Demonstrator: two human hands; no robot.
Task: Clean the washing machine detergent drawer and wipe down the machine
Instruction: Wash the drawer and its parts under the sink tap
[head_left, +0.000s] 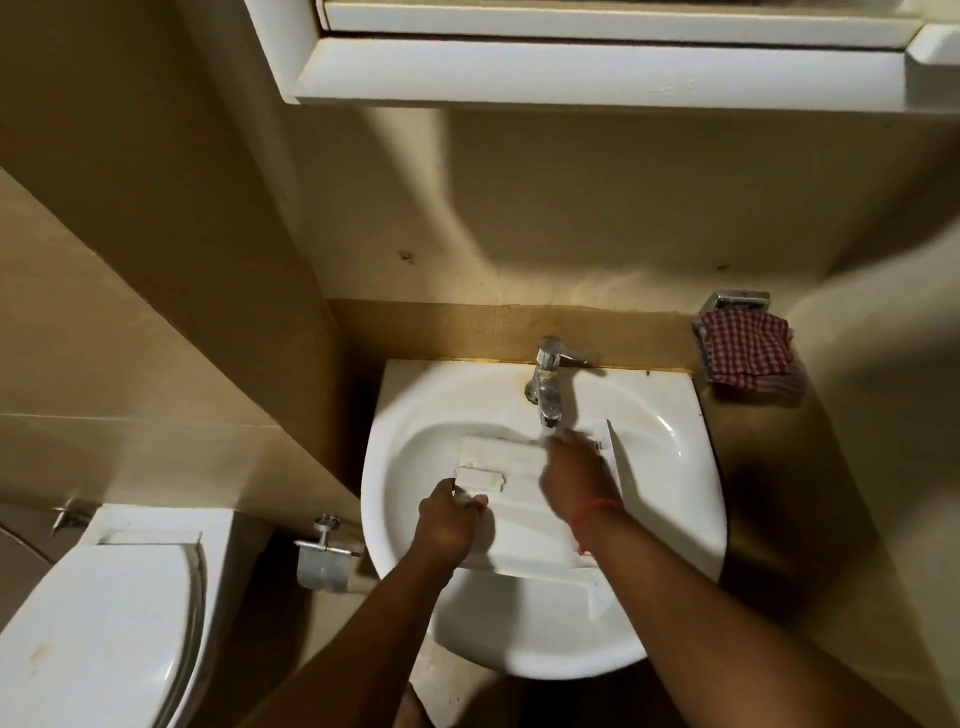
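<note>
A dim beige bathroom: toilet (104, 597) at left, white basin (670, 467) under the tap (548, 384). The detergent drawer (524, 519) lies in the basin, long axis near-to-far. The left hand (449, 525) grips its left edge; the right hand (571, 478), blurred beneath the spout, has a grip I cannot tell.

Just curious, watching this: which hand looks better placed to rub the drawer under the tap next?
Probably the right hand: it lies on the drawer just below the tap, while the left hand grips the drawer's near-left edge.
</note>
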